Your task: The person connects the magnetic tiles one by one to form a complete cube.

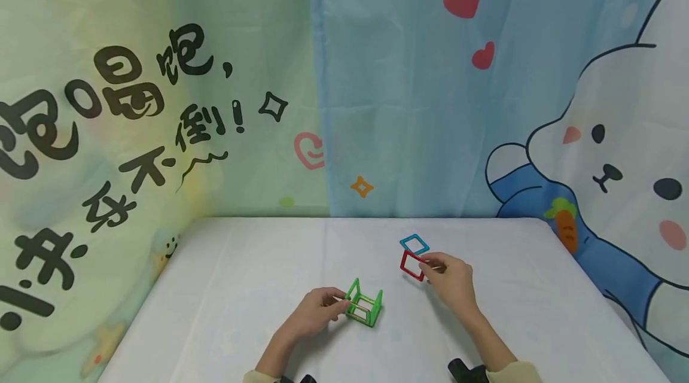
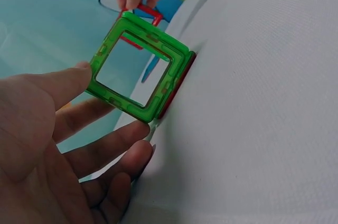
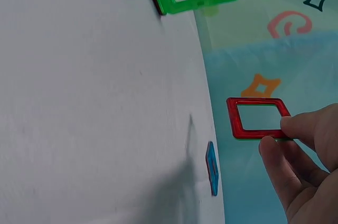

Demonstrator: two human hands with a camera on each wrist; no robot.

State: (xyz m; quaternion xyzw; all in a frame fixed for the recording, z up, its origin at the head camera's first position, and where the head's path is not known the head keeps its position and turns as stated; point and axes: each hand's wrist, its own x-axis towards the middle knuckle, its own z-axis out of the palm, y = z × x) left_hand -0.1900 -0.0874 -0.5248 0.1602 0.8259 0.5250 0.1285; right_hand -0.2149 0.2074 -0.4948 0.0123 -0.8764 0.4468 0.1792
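Observation:
Near the middle of the table, my left hand (image 1: 322, 311) pinches the left side of a small box of green magnetic tiles (image 1: 371, 315). The thumb lies at the tile's edge, and the other fingers are loosely bent behind and below it. A red edge shows along the box's bottom in the left wrist view. To the right and farther back, my right hand (image 1: 451, 280) holds a red square magnetic tile (image 3: 259, 134) between thumb and fingers, raised above the table. A blue square magnetic tile (image 1: 414, 244) lies flat just behind the red one.
A white cloth covers the table (image 1: 242, 263). Behind its far edge hangs a printed curtain (image 1: 398, 102) with hearts, lettering and a rabbit.

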